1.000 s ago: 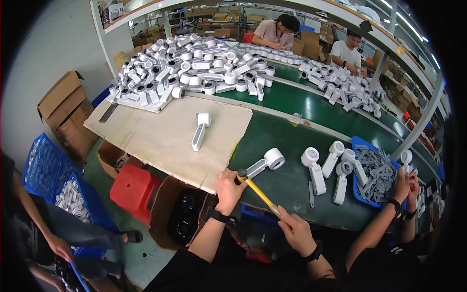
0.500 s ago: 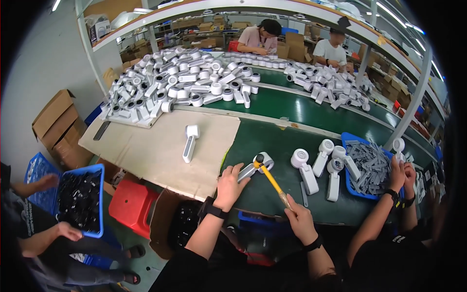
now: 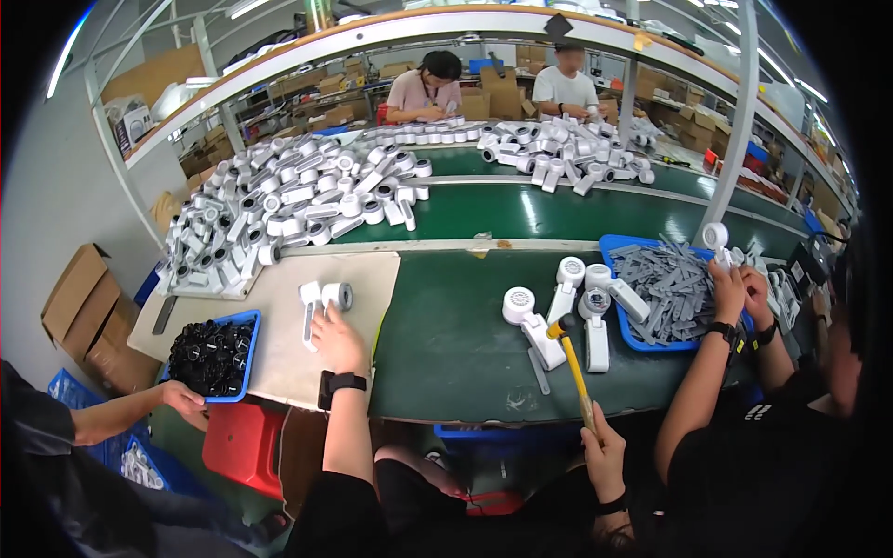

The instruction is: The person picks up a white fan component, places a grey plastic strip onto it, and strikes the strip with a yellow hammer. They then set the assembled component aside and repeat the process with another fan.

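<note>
— Left hand?
— Fingers spread loosely on a white part lying on the cardboard sheet (beside a twin).
— Right hand?
— Gripping a yellow-handled hammer, head above the green bench.

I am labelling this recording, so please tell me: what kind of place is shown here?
Probably a factory assembly line. Several people work along a green workbench, a big pile of identical white plastic parts lies on it, and the right hand holds a small hammer.
</note>
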`<state>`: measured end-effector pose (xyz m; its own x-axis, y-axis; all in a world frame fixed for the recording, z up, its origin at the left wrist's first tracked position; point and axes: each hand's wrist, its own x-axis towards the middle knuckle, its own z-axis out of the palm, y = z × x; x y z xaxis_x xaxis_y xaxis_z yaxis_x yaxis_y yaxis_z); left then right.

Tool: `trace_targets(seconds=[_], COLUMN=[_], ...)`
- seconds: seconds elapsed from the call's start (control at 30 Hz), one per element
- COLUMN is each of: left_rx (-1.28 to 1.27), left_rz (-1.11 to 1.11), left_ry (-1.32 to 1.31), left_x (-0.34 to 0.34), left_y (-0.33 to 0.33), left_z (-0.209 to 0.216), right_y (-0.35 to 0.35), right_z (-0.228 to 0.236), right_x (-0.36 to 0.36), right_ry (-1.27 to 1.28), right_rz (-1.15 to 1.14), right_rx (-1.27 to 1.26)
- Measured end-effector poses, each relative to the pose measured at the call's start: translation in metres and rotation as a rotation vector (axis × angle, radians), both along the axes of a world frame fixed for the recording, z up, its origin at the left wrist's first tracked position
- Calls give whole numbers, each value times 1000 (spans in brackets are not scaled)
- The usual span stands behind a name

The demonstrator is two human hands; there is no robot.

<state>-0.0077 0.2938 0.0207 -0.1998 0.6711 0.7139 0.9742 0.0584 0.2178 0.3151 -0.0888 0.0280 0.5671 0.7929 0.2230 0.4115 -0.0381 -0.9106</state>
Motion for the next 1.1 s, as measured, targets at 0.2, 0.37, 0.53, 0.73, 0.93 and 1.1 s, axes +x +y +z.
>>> trace_targets(seconds=[0.2,0.37,0.53,0.73,0.93,1.1], left_rx=[-92,-463,-537,-237,-482,-337], left_rz=[-1133,-1164,-1089,-1276,-1012,-931], left_ry=[40,122,58,-432,-617,-463], left_x=[177,257,260,187,90,68], left_y=[-88,-159,-148,-109,-119,-119], left_z=[31,18,17,11,23,5], right_y=[-21,-27,-33,-20,14,53], right_z=[-15,-8,-13,-11,-11,27], right_x=[7,8,14,7,-16,-35], right_ry=[125,228,213,230,83,-199], right_rz=[-81,-112,-74,16,182,348], right_rx=[-7,25,70,74,70,69])
